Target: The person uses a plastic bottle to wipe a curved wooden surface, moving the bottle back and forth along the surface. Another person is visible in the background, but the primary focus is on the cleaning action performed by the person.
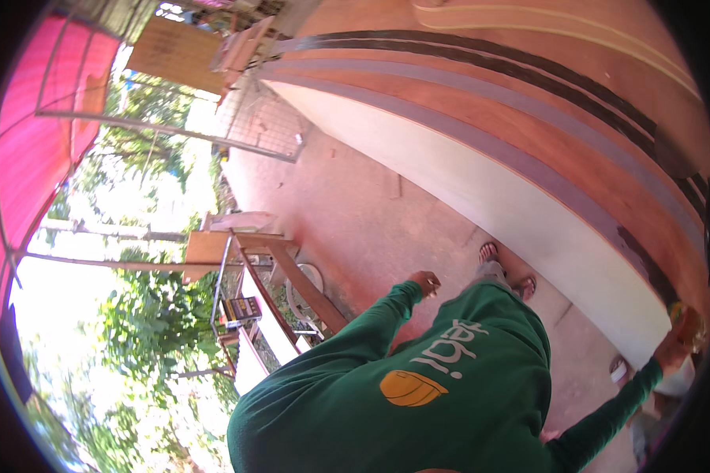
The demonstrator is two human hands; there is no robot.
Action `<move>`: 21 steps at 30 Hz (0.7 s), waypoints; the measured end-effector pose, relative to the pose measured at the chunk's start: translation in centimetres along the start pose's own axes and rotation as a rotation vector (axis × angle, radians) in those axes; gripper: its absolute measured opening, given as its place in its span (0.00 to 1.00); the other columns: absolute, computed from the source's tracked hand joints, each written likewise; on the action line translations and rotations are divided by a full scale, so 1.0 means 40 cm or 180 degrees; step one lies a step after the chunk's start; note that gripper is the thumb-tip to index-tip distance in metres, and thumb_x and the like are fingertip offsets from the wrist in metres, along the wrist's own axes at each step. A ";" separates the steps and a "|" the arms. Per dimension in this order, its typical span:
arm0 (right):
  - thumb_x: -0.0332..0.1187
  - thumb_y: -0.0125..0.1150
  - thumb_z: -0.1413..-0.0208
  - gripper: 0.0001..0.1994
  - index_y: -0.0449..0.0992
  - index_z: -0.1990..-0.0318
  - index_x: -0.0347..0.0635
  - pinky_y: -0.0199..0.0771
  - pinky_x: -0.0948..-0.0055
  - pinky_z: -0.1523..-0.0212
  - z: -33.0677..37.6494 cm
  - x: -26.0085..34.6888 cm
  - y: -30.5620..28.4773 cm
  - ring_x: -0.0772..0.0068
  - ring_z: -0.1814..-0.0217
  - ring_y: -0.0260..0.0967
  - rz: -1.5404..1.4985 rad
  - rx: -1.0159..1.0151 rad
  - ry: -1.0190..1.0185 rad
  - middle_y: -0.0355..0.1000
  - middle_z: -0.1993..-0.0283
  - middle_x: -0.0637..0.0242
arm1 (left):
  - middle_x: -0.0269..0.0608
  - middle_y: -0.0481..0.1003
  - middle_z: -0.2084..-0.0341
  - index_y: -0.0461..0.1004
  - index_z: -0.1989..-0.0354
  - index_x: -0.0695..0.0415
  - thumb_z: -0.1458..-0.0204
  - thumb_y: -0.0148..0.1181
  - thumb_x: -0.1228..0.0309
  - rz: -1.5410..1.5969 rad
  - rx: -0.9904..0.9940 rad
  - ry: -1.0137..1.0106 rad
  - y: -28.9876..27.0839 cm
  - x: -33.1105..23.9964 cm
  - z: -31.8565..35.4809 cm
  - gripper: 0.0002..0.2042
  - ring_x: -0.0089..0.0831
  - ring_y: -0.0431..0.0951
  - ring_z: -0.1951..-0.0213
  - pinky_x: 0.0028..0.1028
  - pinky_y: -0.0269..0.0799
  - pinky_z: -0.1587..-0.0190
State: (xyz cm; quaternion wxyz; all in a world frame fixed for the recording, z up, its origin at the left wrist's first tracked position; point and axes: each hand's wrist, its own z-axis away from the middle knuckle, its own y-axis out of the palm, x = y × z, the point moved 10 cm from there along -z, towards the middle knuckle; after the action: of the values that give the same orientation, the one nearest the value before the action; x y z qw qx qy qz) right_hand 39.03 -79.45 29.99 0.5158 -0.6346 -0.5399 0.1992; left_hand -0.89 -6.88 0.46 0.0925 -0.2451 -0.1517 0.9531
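Note:
My left hand point(426, 284) hangs low beside my left thigh with its fingers curled. A small pale spot shows at the fingers, too small to name. At the far right my right hand point(674, 347) is raised against the striped wall point(481, 118), its fingers bent round something brownish-yellow that blurs into the dim rim. The wall is orange-brown with purple and black bands above a white lower part point(481, 201). Close beyond my right hand, a dark patch point(645, 264) marks the lowest purple band.
My sandalled feet point(489, 254) stand on a pinkish concrete floor point(355, 197) near the wall's base. On the left stand a wooden bench-like frame point(308, 288) and a small dark box point(241, 309). A metal mesh panel point(264, 130) is farther off; a sandal point(619, 369) shows lower right.

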 end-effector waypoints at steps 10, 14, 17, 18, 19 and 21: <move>0.53 0.72 0.43 0.26 0.82 0.43 0.47 0.70 0.78 0.75 0.012 -0.055 0.059 0.83 0.68 0.73 -0.1824 0.1061 0.0608 0.82 0.58 0.73 | 0.42 0.83 0.68 0.81 0.56 0.56 0.41 0.68 0.68 0.0572 -0.0492 0.0319 0.034 0.323 0.001 0.08 0.32 0.82 0.69 0.33 0.81 0.67; 0.50 0.77 0.48 0.27 0.79 0.46 0.45 0.78 0.74 0.75 0.035 0.110 -0.039 0.76 0.69 0.77 -0.2507 0.0988 0.1033 0.80 0.57 0.68 | 0.44 0.80 0.71 0.79 0.59 0.60 0.41 0.67 0.71 0.1050 -0.0252 0.0452 0.054 0.287 0.028 0.07 0.30 0.80 0.72 0.30 0.79 0.73; 0.52 0.78 0.50 0.30 0.81 0.50 0.34 0.81 0.74 0.72 0.054 0.134 -0.080 0.73 0.70 0.80 -0.2323 0.0887 0.1232 0.82 0.62 0.64 | 0.40 0.76 0.75 0.77 0.59 0.60 0.40 0.64 0.73 0.0690 -0.0154 0.0453 0.018 0.154 0.100 0.05 0.27 0.74 0.79 0.27 0.69 0.80; 0.52 0.78 0.50 0.29 0.82 0.52 0.35 0.81 0.73 0.71 0.065 0.141 -0.090 0.74 0.70 0.80 -0.2286 0.0774 0.1239 0.82 0.63 0.63 | 0.39 0.75 0.76 0.77 0.59 0.60 0.40 0.63 0.73 0.0707 -0.0137 0.0378 -0.001 0.158 0.104 0.05 0.27 0.73 0.80 0.27 0.69 0.80; 0.52 0.78 0.50 0.29 0.82 0.53 0.35 0.81 0.73 0.70 0.075 0.145 -0.100 0.74 0.70 0.80 -0.2248 0.0667 0.1234 0.82 0.63 0.62 | 0.39 0.75 0.76 0.77 0.59 0.60 0.40 0.63 0.74 0.0760 -0.0087 0.0414 -0.015 0.179 0.093 0.05 0.27 0.73 0.80 0.27 0.69 0.80; 0.53 0.78 0.51 0.27 0.84 0.59 0.34 0.81 0.71 0.61 0.094 0.143 -0.097 0.74 0.68 0.81 -0.1819 0.0588 0.1215 0.83 0.65 0.61 | 0.40 0.75 0.76 0.76 0.58 0.60 0.41 0.63 0.74 0.0904 -0.0043 0.0454 -0.048 0.221 0.067 0.05 0.28 0.74 0.79 0.28 0.70 0.78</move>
State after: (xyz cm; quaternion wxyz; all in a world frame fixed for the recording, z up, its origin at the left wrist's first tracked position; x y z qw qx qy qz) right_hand 36.05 -73.16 33.63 0.6975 -0.4345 -0.5692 -0.0273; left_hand -9.65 -3.50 -0.56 -0.0342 -0.3318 -0.1151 0.9357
